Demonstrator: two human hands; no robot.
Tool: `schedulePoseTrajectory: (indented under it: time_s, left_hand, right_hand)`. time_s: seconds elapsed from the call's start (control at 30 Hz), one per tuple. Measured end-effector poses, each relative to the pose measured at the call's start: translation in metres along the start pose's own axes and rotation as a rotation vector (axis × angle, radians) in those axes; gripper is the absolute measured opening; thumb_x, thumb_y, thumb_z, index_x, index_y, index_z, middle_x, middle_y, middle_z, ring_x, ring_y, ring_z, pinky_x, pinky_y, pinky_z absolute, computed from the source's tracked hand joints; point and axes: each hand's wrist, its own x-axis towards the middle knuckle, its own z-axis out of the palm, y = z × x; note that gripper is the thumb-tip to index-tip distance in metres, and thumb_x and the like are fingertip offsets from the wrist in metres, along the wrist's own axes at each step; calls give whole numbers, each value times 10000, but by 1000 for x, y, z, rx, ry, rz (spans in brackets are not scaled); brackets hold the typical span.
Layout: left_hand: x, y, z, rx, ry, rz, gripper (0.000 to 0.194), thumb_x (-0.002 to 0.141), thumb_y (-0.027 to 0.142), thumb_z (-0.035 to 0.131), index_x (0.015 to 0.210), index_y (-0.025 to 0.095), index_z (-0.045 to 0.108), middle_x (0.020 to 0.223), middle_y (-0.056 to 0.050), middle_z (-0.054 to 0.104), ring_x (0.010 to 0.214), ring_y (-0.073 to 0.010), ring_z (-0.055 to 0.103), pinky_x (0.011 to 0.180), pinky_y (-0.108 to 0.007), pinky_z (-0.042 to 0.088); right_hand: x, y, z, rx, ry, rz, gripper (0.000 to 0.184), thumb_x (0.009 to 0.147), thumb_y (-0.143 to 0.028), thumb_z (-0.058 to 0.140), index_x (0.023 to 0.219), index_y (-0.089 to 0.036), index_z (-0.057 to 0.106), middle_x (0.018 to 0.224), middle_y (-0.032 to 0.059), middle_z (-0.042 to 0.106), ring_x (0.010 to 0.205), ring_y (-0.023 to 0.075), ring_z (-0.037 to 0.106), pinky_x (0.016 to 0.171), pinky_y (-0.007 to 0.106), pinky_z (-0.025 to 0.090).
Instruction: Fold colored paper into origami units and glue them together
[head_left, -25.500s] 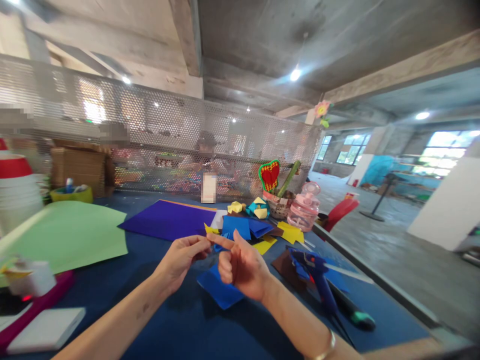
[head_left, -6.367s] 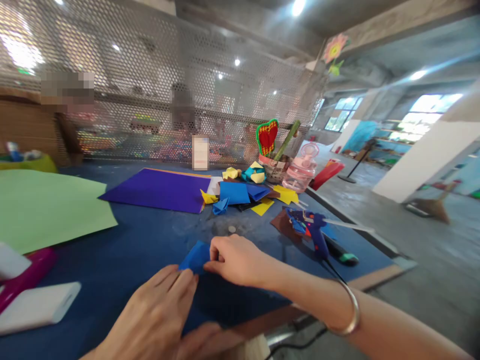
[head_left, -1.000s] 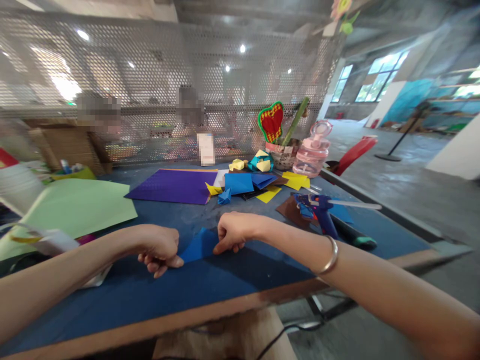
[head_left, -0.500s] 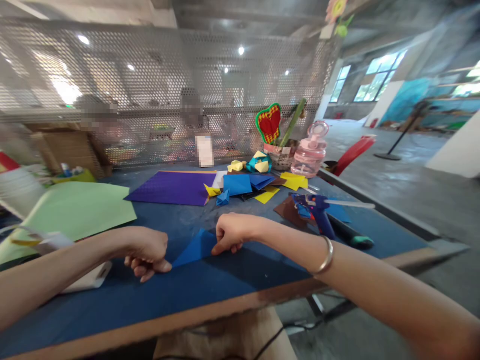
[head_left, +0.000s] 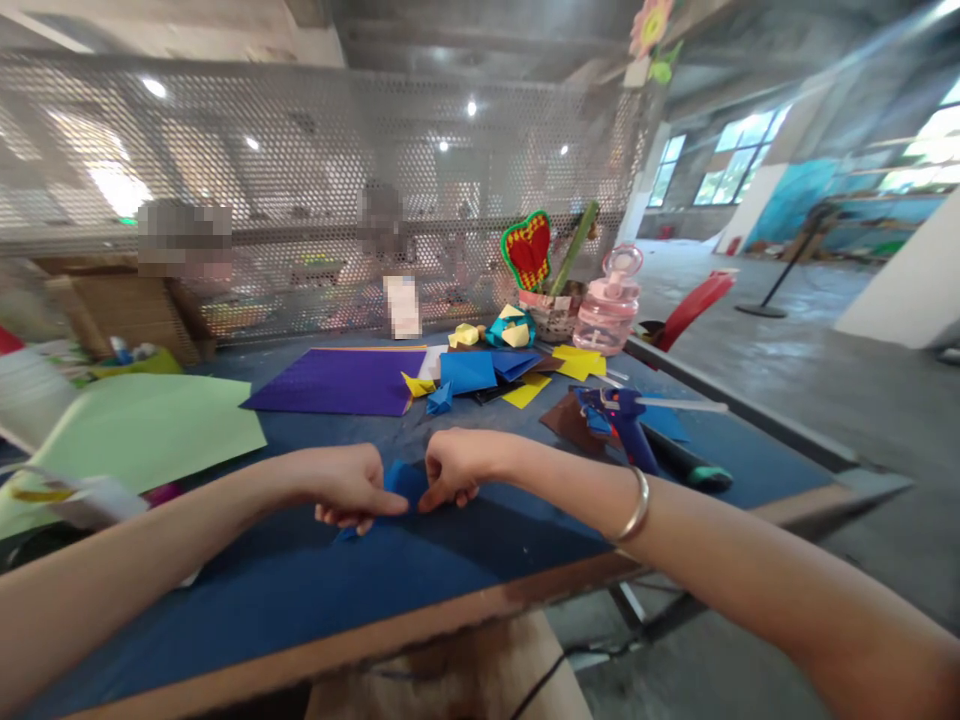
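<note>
A folded piece of blue paper (head_left: 405, 482) lies on the blue tabletop, partly covered by my hands. My left hand (head_left: 349, 488) has its fingers curled and its thumb pressed along the paper's lower edge; a small blue corner pokes out under it. Close by on the right, my right hand (head_left: 456, 468) pinches the other end of the sheet between thumb and bent fingers. The two thumb tips almost meet. Just beyond the hands sits a small folded blue paper piece (head_left: 439, 399), beside a yellow folded piece (head_left: 418, 385).
Purple sheets (head_left: 337, 382) and a pale green sheet (head_left: 172, 415) lie on the left. Blue squares (head_left: 468, 372) and yellow squares (head_left: 581, 362) are farther back. A blue glue gun (head_left: 628, 425) rests at right. A pink bottle (head_left: 604, 315) stands before a mesh screen (head_left: 300, 180); people are behind it.
My left hand has slid right along the lower edge of the blue paper, up to my right hand. My right hand keeps its pinch. The whole view has shifted slightly.
</note>
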Motion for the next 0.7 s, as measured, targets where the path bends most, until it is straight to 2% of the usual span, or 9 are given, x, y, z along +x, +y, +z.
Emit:
schedulePoseTrajectory:
  time_s: [0.13, 0.3, 0.5, 0.7]
  left_hand:
    - [14, 14, 8, 53, -31, -79, 521, 735, 609, 533, 467, 164, 570, 412, -9, 501, 362, -95, 438, 397, -225, 399]
    - [14, 23, 8, 119, -38, -184, 516, 812, 471, 493, 405, 158, 542, 398, -23, 490, 339, -96, 425, 391, -234, 394]
    - [16, 24, 10, 139, -31, -192, 478, 784, 429, 528, 387, 164, 545, 390, -33, 497, 353, -114, 445, 414, -257, 420]
    - [14, 25, 10, 145, -14, -195, 491, 793, 423, 521, 376, 165, 536, 400, -34, 498, 346, -116, 435, 435, -280, 415]
  right_hand:
    - [-4, -1, 0, -31, 28, -17, 291, 686, -419, 739, 690, -139, 657, 540, -25, 600, 510, 96, 572, 508, 170, 456]
    - [-7, -2, -1, -72, 23, 16, 292, 702, -412, 722, 711, -125, 664, 614, 7, 646, 531, 103, 584, 481, 171, 454]
    - [-15, 2, -5, -45, 18, 109, 271, 730, -384, 713, 707, -118, 668, 637, 9, 665, 532, 91, 587, 522, 175, 476]
    - [-23, 18, -11, -20, 19, 171, 291, 719, -402, 725, 682, -121, 659, 578, -8, 629, 515, 88, 579, 531, 177, 478]
